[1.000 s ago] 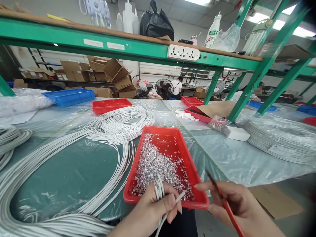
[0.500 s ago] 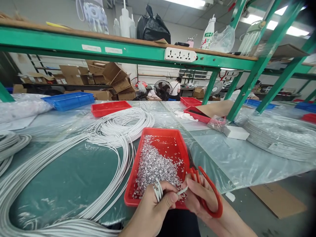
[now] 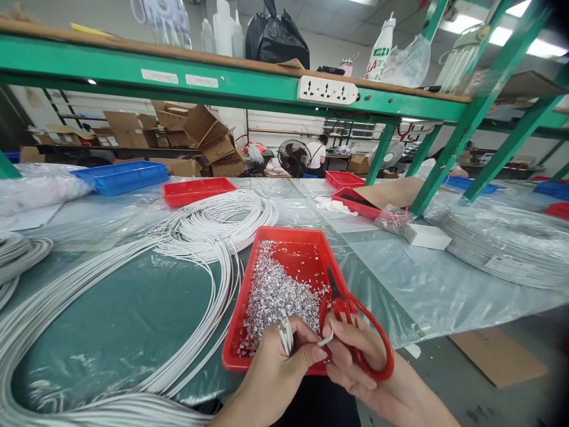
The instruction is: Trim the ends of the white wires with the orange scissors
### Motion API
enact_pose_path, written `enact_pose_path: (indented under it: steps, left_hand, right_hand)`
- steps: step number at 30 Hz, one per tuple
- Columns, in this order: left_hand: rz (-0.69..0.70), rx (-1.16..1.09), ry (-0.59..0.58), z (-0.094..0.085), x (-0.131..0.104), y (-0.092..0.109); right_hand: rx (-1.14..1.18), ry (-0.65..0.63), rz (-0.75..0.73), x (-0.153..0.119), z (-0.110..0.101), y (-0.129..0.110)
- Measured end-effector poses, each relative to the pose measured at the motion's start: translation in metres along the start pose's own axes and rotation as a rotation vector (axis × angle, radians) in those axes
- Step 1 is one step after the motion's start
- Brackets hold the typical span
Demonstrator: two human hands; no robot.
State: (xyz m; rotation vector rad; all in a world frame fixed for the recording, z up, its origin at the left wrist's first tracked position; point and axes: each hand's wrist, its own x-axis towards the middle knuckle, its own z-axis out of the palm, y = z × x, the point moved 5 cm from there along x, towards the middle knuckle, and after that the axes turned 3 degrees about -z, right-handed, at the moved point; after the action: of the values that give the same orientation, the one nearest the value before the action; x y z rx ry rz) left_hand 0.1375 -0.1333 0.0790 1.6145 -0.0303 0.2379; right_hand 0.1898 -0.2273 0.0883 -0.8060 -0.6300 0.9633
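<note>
Head view: the left hand (image 3: 278, 370) pinches a white cable (image 3: 326, 340), grip closed; the right hand (image 3: 362, 356) fingers its tip, grip closed around red-handled scissors (image 3: 388, 350). Beyond lies the red tray (image 3: 306, 261). Tip work seemingly needs steady pinching.

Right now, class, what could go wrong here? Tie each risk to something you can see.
The right hand holds red-handled scissors while its fingers work close to the left hand at a cable end; a slip might nick skin. Both hands overlap the red tray, so a knock could scatter its loose silvery bits.
</note>
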Motion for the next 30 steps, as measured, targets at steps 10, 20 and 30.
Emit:
enact_pose_path:
  steps: [10,20,30]
  left_hand:
    - [-0.029,0.005,0.152,-0.007,0.0,-0.004]
    - [0.025,-0.205,0.02,-0.006,0.003,-0.002]
    - [-0.199,-0.42,0.027,-0.012,0.007,-0.01]
  right_hand:
    - [-0.245,0.189,-0.044,0.009,-0.011,-0.005]
    - [0.199,-0.08,0.059,0.021,0.006,0.005]
    - [-0.235,0.155,-0.022,0.032,-0.012,-0.005]
